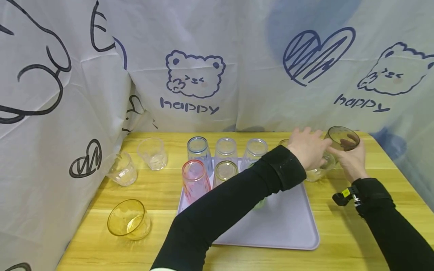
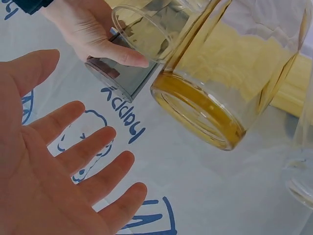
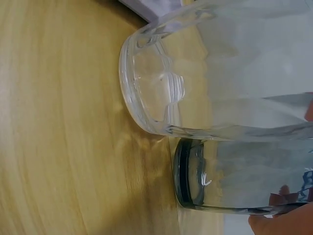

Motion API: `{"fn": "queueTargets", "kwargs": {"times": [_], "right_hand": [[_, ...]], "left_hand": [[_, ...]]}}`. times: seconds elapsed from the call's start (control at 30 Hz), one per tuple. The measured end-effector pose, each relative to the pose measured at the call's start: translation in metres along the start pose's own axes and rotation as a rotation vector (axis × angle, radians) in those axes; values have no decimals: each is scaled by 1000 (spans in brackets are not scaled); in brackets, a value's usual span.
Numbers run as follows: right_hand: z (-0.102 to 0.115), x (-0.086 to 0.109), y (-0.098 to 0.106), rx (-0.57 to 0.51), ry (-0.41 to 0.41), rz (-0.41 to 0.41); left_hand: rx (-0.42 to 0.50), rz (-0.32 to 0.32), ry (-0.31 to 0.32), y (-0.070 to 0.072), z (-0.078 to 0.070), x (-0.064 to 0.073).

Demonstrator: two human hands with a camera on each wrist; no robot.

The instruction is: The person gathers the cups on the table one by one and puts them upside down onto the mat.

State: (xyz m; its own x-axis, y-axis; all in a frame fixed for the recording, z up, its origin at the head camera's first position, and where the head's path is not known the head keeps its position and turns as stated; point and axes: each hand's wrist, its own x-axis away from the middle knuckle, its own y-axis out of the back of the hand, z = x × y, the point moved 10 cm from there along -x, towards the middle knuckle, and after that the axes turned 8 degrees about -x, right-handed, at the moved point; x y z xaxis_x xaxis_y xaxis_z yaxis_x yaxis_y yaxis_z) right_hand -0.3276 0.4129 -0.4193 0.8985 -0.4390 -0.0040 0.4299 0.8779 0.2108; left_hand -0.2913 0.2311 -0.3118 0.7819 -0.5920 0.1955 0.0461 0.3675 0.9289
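Beyond the tray's right side, my right hand (image 1: 354, 160) holds a dark grey glass (image 1: 343, 137), mouth up, with the thumb and fingers around its side. My left hand (image 1: 307, 147) reaches across just left of it; in the left wrist view its fingers are straight and spread, with nothing in them. A clear glass (image 3: 161, 83) stands upright on the table before the grey one, partly hidden under my left hand in the head view. In the left wrist view, an upturned glass with an amber base (image 2: 200, 110) is close to my left hand.
The pale tray (image 1: 281, 229) carries several upturned glasses, among them a blue-tinted one (image 1: 199, 152) and a red one (image 1: 194, 180); my left forearm hides some. On the left of the table stand a yellow glass (image 1: 130, 222) and two clear glasses (image 1: 154, 154). Printed cloth hangs behind.
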Motion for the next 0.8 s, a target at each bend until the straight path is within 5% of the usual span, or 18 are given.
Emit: {"fn": "queueTargets", "kwargs": {"times": [0.33,0.6,0.8], "right_hand": [[10,7,5,-26,17,-41],[65,29,17,-56,204,-139],[113,55,14,-438,382,-89]], "left_hand": [[22,4,9,-1,11,3],[81,-50,16,11,27,13],[146,-175,7,28,49,36]]}}
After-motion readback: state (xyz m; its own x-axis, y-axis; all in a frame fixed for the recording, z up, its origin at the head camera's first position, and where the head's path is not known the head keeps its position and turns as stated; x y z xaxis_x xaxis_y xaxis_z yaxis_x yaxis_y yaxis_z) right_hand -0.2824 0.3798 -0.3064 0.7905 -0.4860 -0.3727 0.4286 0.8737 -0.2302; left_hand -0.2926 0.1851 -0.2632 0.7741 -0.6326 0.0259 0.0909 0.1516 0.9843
